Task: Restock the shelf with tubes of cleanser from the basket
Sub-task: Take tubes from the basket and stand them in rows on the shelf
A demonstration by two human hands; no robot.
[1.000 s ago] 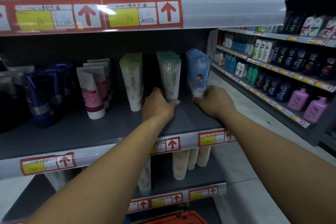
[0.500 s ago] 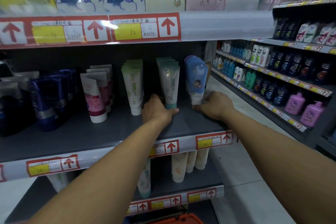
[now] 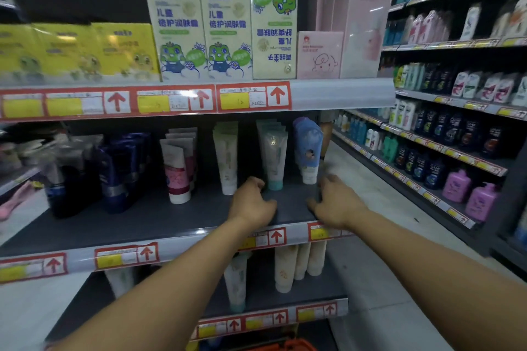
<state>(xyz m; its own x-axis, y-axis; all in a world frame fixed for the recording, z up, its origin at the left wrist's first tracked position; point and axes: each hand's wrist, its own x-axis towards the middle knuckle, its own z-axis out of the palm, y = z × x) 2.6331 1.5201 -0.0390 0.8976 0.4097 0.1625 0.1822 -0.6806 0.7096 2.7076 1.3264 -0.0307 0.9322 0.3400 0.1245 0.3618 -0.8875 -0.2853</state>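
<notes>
Two hands are hovering over the front of the middle shelf [image 3: 176, 219], and neither is holding anything. The left hand [image 3: 251, 202] is hanging with its fingers loosely curled, just short of the teal-capped cleanser tube [image 3: 274, 157] standing directly beyond it. The right hand [image 3: 333, 202] is blurred, but its fingers are looking relaxed and spread, and they are sitting just below the blue pouch tube [image 3: 308, 148] at the shelf's right end. Neither hand seems to be touching a tube, though the blur is leaving that slightly uncertain on the right.

Beyond and to the left of the left hand, a row of pale green tubes [image 3: 226, 157] is standing cap-down, then pink and white tubes [image 3: 178, 171], then dark blue ones [image 3: 119, 174] farther left. All the rows are sitting well back from the shelf lip, leaving bare shelf under the hands.

Below both forearms, at the bottom edge of the view, only the orange rim of the basket [image 3: 285, 346] is showing; its contents are hidden.

Judging by the empty hands and upright rows, one placement is looking finished and the hands are sitting between steps. Next, the move is probably calling for a reach down to the basket, a grip on another cleanser tube, and setting it cap-down in front of its matching row without knocking the ones behind.
</notes>
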